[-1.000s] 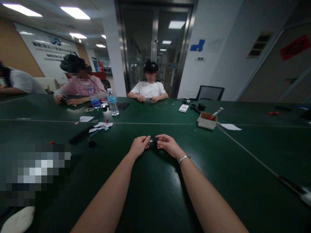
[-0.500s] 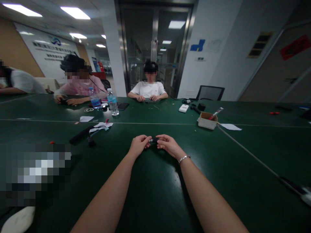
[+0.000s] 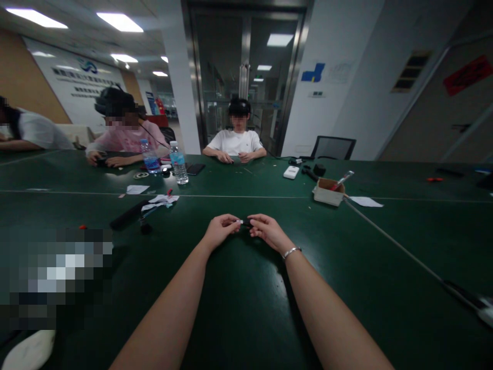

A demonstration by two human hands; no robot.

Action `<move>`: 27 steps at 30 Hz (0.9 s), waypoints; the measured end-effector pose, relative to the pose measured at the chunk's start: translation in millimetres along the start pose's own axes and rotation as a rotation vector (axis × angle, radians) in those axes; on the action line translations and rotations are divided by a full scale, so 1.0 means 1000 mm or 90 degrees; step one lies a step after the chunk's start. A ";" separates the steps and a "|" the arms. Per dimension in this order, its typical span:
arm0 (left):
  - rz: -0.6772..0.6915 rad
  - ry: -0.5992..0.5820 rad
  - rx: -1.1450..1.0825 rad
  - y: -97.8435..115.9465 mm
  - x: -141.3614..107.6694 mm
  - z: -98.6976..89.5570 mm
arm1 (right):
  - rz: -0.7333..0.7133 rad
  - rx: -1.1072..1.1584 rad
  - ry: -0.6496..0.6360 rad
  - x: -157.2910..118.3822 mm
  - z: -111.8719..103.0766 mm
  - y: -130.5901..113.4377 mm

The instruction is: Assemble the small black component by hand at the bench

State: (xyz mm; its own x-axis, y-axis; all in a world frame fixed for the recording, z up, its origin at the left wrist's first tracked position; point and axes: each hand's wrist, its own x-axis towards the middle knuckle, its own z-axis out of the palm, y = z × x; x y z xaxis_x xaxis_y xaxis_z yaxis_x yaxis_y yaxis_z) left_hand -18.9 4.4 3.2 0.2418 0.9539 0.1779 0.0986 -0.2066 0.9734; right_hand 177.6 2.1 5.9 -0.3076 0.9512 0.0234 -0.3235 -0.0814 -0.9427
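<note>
Both my hands meet over the green table [image 3: 239, 288], at the middle of the head view. Between them is a small black-and-silver object [image 3: 245, 223], too small and too covered by fingers to name. My left hand [image 3: 222, 229] pinches its bright silvery end with thumb and fingers. The dark end is gripped by the fingertips of my right hand [image 3: 267, 229], which has a silver bracelet [image 3: 291, 252] at the wrist.
Two water bottles [image 3: 178, 163] stand at the back left, near a dark phone [image 3: 195, 169]. Crumpled papers [image 3: 159, 201] lie left of my hands. A small box [image 3: 329, 193] and a white device [image 3: 291, 172] are at right. Co-workers sit across the table.
My fingers have shifted slightly around the small object, and its silvery part shows a little more brightly. The arms stay in nearly the same place.
</note>
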 end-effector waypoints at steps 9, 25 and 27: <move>-0.023 0.014 0.098 -0.003 0.004 0.005 | -0.007 -0.005 -0.023 0.000 -0.003 0.001; -0.029 0.067 0.273 0.007 -0.001 0.006 | -0.007 -0.060 -0.070 -0.003 -0.001 -0.001; -0.041 0.069 0.258 0.006 -0.001 0.007 | -0.009 -0.063 -0.065 -0.003 0.000 -0.001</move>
State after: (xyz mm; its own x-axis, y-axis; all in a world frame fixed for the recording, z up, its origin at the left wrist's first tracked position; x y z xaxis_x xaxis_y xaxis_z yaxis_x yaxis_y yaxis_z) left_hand -11.7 0.9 8.0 0.1227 0.9804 0.1541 0.4876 -0.1948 0.8511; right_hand 179.1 -0.7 6.9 -0.3942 0.9166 0.0663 -0.2405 -0.0333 -0.9701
